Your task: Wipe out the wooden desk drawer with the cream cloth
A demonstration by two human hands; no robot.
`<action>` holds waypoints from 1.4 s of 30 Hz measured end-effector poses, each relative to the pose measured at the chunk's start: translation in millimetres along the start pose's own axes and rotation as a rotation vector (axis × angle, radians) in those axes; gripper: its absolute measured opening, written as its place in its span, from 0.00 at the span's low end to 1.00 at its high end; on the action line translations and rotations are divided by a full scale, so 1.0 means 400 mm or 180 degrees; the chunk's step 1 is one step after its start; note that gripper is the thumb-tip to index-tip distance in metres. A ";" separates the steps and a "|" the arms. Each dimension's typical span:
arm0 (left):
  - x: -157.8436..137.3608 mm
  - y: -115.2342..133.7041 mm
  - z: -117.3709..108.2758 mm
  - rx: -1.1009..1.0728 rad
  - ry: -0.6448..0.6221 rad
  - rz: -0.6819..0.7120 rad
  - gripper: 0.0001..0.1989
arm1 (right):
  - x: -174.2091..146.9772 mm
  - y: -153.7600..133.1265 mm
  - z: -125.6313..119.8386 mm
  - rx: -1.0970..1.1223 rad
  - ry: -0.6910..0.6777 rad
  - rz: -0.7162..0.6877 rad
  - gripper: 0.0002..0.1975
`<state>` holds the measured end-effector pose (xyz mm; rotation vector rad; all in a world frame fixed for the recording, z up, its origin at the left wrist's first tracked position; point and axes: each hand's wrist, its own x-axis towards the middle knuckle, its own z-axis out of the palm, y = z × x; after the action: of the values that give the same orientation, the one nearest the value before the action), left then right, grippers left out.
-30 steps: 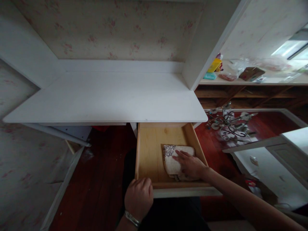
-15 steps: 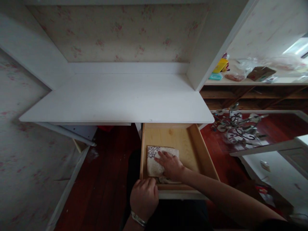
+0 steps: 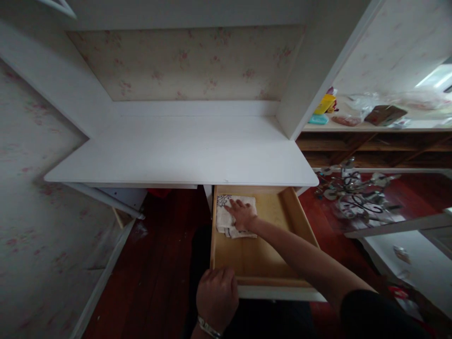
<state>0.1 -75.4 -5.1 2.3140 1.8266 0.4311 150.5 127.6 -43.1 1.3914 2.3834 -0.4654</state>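
A folded white cloth (image 3: 223, 220) with a dark pattern at one corner lies in the pulled-out wooden drawer (image 3: 263, 263), towards its back left. My right hand (image 3: 243, 215) rests flat on top of this cloth, fingers spread. At the drawer's front left corner, my left hand (image 3: 217, 296) is closed over the front edge; its fingertips are hidden.
Above the drawer is a white desk (image 3: 183, 150) with side panels rising from it. A chandelier (image 3: 360, 193) lies on the red floor (image 3: 158, 263) to the right. Beyond it, a low wooden shelf (image 3: 332, 141) carries bags and a cardboard box (image 3: 384, 115).
My right hand and the cloth have moved from the front of the drawer towards its back. My left hand stays at the front corner. The view has shifted slightly.
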 end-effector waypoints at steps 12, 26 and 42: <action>-0.003 -0.003 0.003 -0.0009 0.0085 0.0072 0.10 | -0.106 0.284 0.039 -0.0187 -0.0029 0.0308 0.47; 0.004 0.003 -0.007 0.0001 -0.0089 0.0045 0.12 | -0.294 0.317 0.122 0.0246 0.0006 0.0041 0.45; 0.004 0.001 -0.009 -0.0035 -0.0101 0.0123 0.12 | -0.375 0.213 0.160 0.0046 -0.0048 -0.0108 0.46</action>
<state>-0.2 -74.1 -1.5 2.3385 1.7635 0.4065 302.8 24.2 -42.2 1.3507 2.3995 -0.5013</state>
